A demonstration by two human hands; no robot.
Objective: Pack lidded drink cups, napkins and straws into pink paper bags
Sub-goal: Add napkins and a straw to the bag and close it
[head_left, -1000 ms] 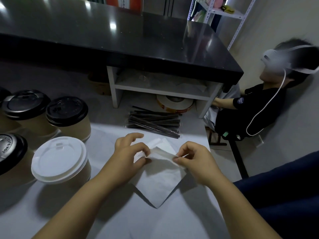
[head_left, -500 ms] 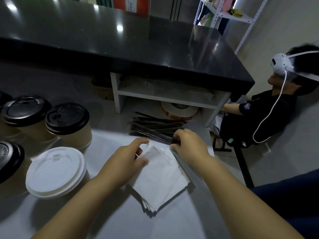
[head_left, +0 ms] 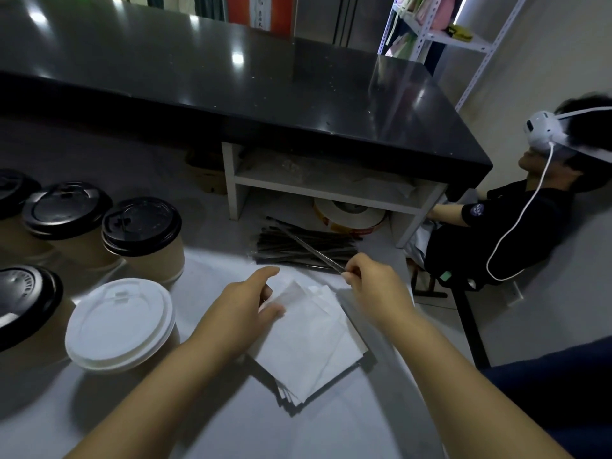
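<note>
- Table (head_left: 265, 425), near edge: bare patch btwn the two forearms. The hands work apart, one job each.
- Napkin stack (head_left: 311, 346): flat on table, turned corner-on to camera, sheet edges fanned slightly at near corner. The sheets are loose, so I judge a hold-down is needed.
- Left hand (head_left: 241, 313): laid on far-left corner of stack, index and thumb spread and roughly straight. It grips nothing that I can see. Probable purpose: pin the stack so the sheets don't slide. The top sheet by the thumb is blurred, so I can't tell if it is lifted.
- Right hand (head_left: 377, 289): just beyond stack, fingertips pinched on near end of one straw (head_left: 308, 248). Straw slants away and left across the straw pile (head_left: 334, 246). I read this as an endwise draw, so the rest stay put.
- White-lid cup (head_left: 119, 323): upright, just left of left hand, within easy reach. Prob. next to pack.
- Black-lid cups (head_left: 141, 225): upright, grouped farther left and back, lids on, staged.
- Pink bags: none in view, so I can't locate the dest.
- Far: black counter (head_left: 265, 94) over white shelf unit (head_left: 331, 190), with tape roll (head_left: 347, 213) under lower shelf. Seated person (head_left: 496, 233) w/ headset at right.
</note>
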